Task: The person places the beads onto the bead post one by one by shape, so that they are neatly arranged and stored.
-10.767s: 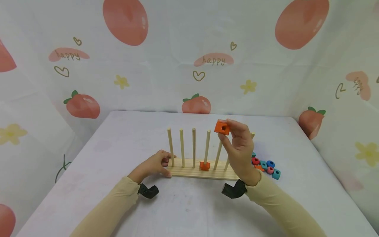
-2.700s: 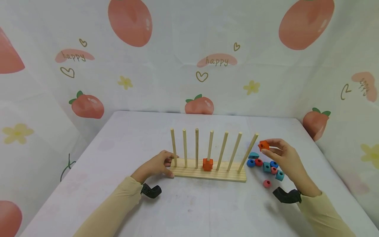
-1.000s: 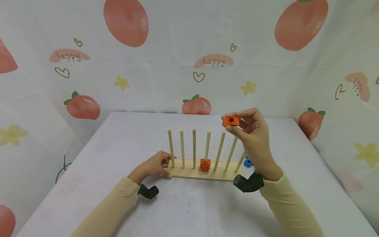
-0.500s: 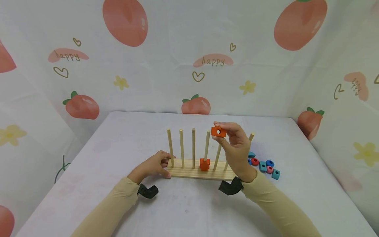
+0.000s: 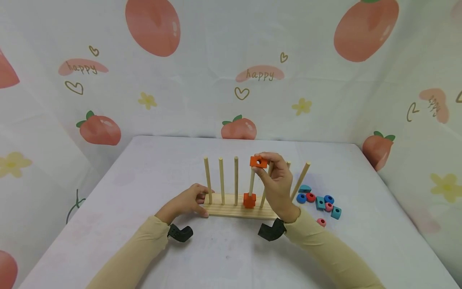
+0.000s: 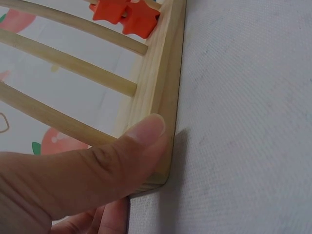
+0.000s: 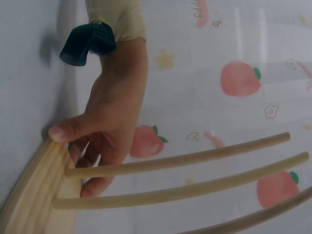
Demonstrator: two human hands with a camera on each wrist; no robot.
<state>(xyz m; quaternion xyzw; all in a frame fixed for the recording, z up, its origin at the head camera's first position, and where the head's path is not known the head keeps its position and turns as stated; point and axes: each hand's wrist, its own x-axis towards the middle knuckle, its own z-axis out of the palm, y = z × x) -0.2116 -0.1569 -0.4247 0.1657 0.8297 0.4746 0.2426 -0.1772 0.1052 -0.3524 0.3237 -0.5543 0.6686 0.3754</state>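
Observation:
My left hand [image 5: 185, 204] grips the left end of a wooden peg board [image 5: 231, 211], its thumb [image 6: 117, 156] pressed on the front edge. The board bears a row of several upright wooden pegs. Two orange star-shaped beads [image 6: 140, 20] are stacked low on the fourth peg [image 5: 252, 182] from the left. Between thumb and fingers, my right hand [image 5: 280, 186] pinches another orange bead [image 5: 254, 161], its hole facing the head camera. That bead overlaps the top of the fourth peg in the head view. The right wrist view shows my left hand [image 7: 109, 117] at the board's end.
Right of the board lie several loose beads: a blue one [image 5: 301, 198], a red one [image 5: 311, 197], teal ones [image 5: 320, 203] and pink ones [image 5: 321, 222]. The white-covered table [image 5: 162, 160] meets a printed cloth backdrop [image 5: 202, 100].
A second orange bead joined the first on the fourth peg earlier. Since then my right hand has carried another orange bead leftward from the loose beads to that peg's top. My left hand stays put.

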